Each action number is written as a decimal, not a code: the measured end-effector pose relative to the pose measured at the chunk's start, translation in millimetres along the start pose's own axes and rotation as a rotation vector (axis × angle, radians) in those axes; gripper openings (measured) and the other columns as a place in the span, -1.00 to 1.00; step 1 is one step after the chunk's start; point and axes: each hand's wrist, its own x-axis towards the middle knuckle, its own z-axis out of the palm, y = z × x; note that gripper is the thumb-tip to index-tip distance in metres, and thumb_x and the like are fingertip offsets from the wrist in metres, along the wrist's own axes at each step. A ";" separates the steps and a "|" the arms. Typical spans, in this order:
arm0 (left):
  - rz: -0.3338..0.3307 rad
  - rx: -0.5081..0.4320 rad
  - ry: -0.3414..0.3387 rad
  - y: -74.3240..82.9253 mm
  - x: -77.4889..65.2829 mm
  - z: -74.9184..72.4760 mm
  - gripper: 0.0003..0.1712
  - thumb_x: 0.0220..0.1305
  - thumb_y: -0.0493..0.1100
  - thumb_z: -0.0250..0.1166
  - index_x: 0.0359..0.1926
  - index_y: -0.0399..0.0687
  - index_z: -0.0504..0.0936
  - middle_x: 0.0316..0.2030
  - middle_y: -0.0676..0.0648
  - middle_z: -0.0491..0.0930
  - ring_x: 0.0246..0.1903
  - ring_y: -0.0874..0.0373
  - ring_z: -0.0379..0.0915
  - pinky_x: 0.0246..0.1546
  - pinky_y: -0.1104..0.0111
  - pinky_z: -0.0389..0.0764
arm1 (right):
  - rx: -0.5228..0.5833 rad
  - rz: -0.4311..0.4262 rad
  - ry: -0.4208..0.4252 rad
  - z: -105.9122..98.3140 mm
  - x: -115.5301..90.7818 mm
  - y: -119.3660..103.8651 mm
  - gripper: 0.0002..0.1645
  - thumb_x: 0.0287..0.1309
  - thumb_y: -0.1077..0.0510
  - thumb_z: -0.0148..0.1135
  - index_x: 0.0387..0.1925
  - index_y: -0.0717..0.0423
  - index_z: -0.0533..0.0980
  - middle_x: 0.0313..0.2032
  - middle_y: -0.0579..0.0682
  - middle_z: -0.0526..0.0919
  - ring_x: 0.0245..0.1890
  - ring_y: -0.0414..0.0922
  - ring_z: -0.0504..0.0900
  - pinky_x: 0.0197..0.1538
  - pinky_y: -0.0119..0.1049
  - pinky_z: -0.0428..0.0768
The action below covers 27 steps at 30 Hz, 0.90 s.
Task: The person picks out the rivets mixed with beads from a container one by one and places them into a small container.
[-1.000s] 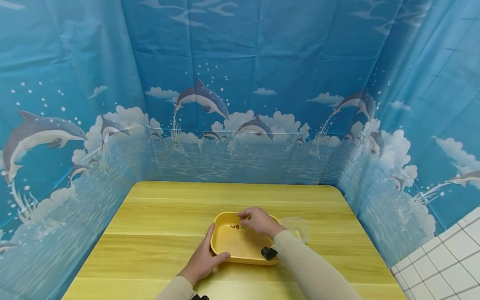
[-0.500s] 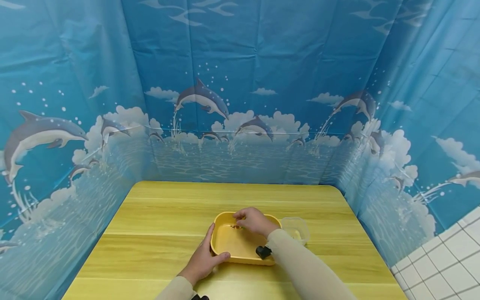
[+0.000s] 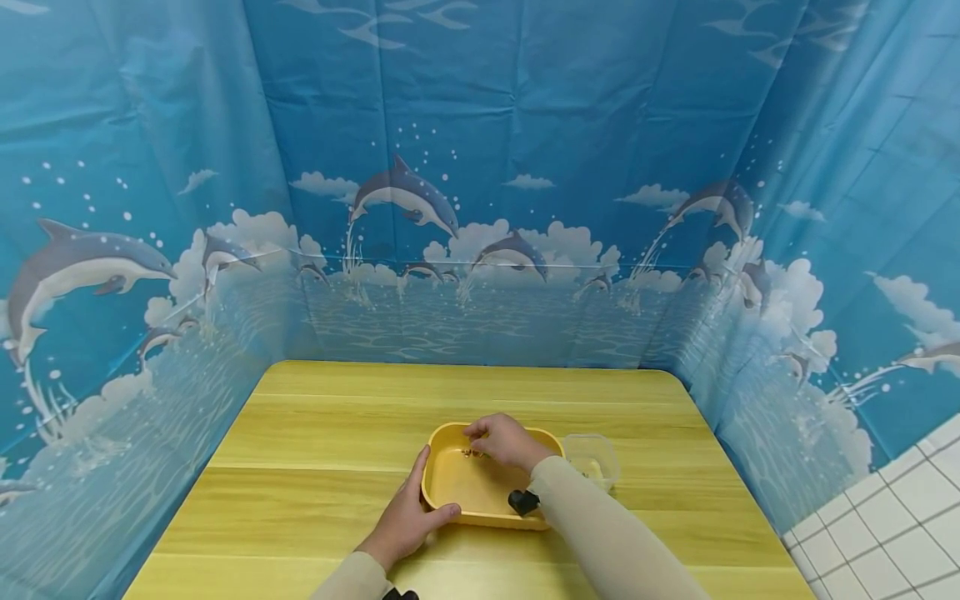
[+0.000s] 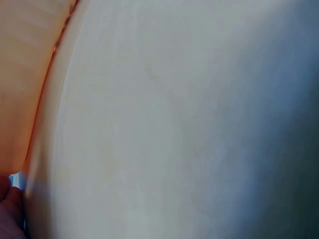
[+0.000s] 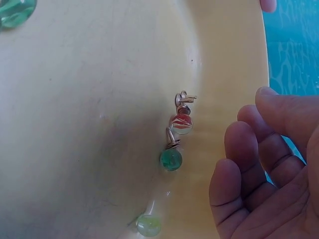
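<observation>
A yellow plastic tub point(image 3: 480, 493) stands on the table. My left hand point(image 3: 403, 521) grips its near left corner, thumb over the near rim and fingers along the left wall. My right hand point(image 3: 508, 442) hovers inside the tub's far side, over small pieces on its floor. In the right wrist view, its fingers are loosely bent, with nothing visible between them. Beside them lie a red-and-white marble point(image 5: 182, 124), a green marble point(image 5: 171, 160), a pale green marble point(image 5: 149, 225) and small gold-coloured metal pieces point(image 5: 185, 98). Another green marble point(image 5: 17, 11) shows at the upper left.
A clear plastic container point(image 3: 600, 450) stands just right of the tub, partly behind my right sleeve. The yellow wood-grain table point(image 3: 315, 467) is enclosed by blue dolphin-print curtains point(image 3: 480, 325). The left wrist view shows mostly a blurred pale surface.
My right hand has shifted slightly left inside the tub, covering more of the small pieces. The left hand and the tub have stayed in place.
</observation>
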 end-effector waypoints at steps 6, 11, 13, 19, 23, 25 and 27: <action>-0.003 0.002 0.006 -0.3 1.0 0.0 0.35 0.27 0.22 0.51 0.73 0.06 -0.23 0.60 -0.35 0.15 0.41 -0.13 0.43 0.39 0.01 0.45 | -0.026 0.020 -0.002 2.5 2.3 2.0 -0.66 0.44 0.23 0.29 0.18 0.11 0.70 -0.03 -0.03 0.79 -0.06 -0.12 0.74 0.02 -0.14 0.73; -0.005 -0.001 0.008 -3.1 1.4 0.8 0.36 0.26 0.23 0.52 0.73 0.07 -0.23 0.61 -0.36 0.13 0.44 -0.17 0.40 0.41 -0.02 0.42 | -0.046 0.027 -0.010 5.1 3.9 3.6 -0.67 0.41 0.23 0.33 0.15 0.09 0.71 0.06 0.01 0.79 0.12 -0.02 0.71 0.15 -0.06 0.71; -0.006 -0.006 0.004 -4.6 1.4 1.0 0.36 0.26 0.23 0.52 0.73 0.09 -0.24 0.61 -0.36 0.13 0.43 -0.16 0.42 0.39 0.00 0.45 | -0.062 0.016 -0.015 6.1 4.5 3.9 -0.67 0.40 0.22 0.34 0.15 0.09 0.72 0.06 0.02 0.79 0.13 0.00 0.71 0.17 -0.04 0.70; -0.013 -0.001 0.007 -4.2 -1.6 1.9 0.35 0.26 0.24 0.51 0.73 0.09 -0.24 0.60 -0.36 0.13 0.42 -0.18 0.42 0.40 -0.05 0.46 | -0.098 -0.007 -0.032 11.4 5.7 6.7 -0.65 0.38 0.23 0.37 0.16 0.12 0.72 0.00 -0.03 0.81 0.06 -0.08 0.72 0.16 -0.08 0.70; -0.016 0.010 0.010 -1.2 -2.9 2.0 0.35 0.27 0.23 0.51 0.73 0.07 -0.22 0.60 -0.37 0.13 0.44 -0.17 0.40 0.40 -0.03 0.44 | -0.104 -0.013 -0.029 14.9 7.2 9.4 -0.64 0.36 0.27 0.37 0.16 0.15 0.71 -0.05 -0.06 0.82 -0.02 -0.15 0.71 0.13 -0.11 0.71; -0.007 0.009 0.013 -0.1 -2.4 1.8 0.34 0.27 0.22 0.51 0.73 0.05 -0.22 0.60 -0.38 0.14 0.43 -0.16 0.40 0.39 0.01 0.44 | -0.114 -0.019 -0.026 15.8 7.9 10.5 -0.64 0.35 0.27 0.37 0.15 0.16 0.71 -0.06 -0.05 0.82 -0.05 -0.17 0.70 0.12 -0.13 0.71; -0.003 0.008 0.012 0.3 -1.7 1.8 0.34 0.27 0.21 0.51 0.73 0.05 -0.22 0.60 -0.38 0.14 0.43 -0.15 0.41 0.39 0.03 0.45 | -0.130 -0.020 -0.025 16.3 8.2 11.5 -0.64 0.35 0.26 0.37 0.15 0.15 0.72 -0.05 -0.06 0.82 -0.09 -0.23 0.68 0.06 -0.19 0.71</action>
